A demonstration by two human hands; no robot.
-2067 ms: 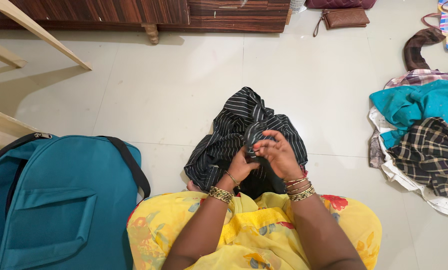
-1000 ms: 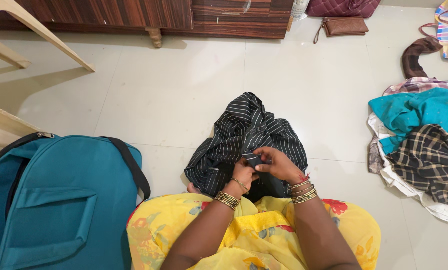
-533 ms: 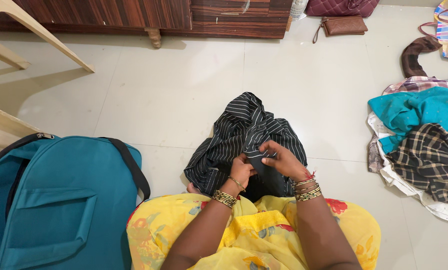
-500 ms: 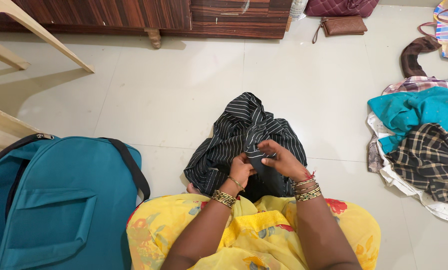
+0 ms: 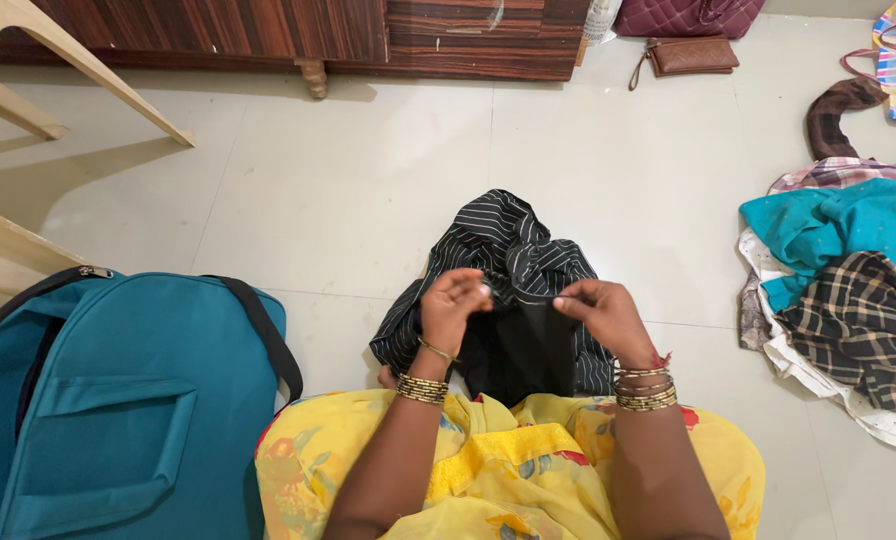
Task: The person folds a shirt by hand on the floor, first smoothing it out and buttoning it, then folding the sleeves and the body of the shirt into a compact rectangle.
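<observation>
on the floor just ahead of our lap lies one black striped shirt (image 5: 513, 260), bunched, its near edge lifted between our hands. left hand (image 5: 450, 305) and right hand (image 5: 600, 312) are now apart, each pinching that edge, which runs taut between them. half a second ago both hands sat close together over the middle of the cloth, fingers working one spot; since then they have drawn outward to either side. we judge the edge has been found and is being spread open, so the garment looks about to be straightened rather than left crumpled.

count, as seen:
- one teal bag (image 5: 118, 400) at the floor's near left, just beside our knee, zip partly open.
- one clothes pile (image 5: 848, 270) at the right edge, well apart from the shirt: a teal piece, a dark check piece, a pale check piece, white cloth beneath. at least four; more cannot be told.
- one brown wallet (image 5: 690, 55) at the far edge, near the wooden cabinet (image 5: 368, 30).
- one maroon quilted bag (image 5: 688, 14) behind the wallet, partly cut off.
- pale chair legs (image 5: 88, 85) at the far left; the count is unclear.
- gold bangles on both wrists, too fine to count.
</observation>
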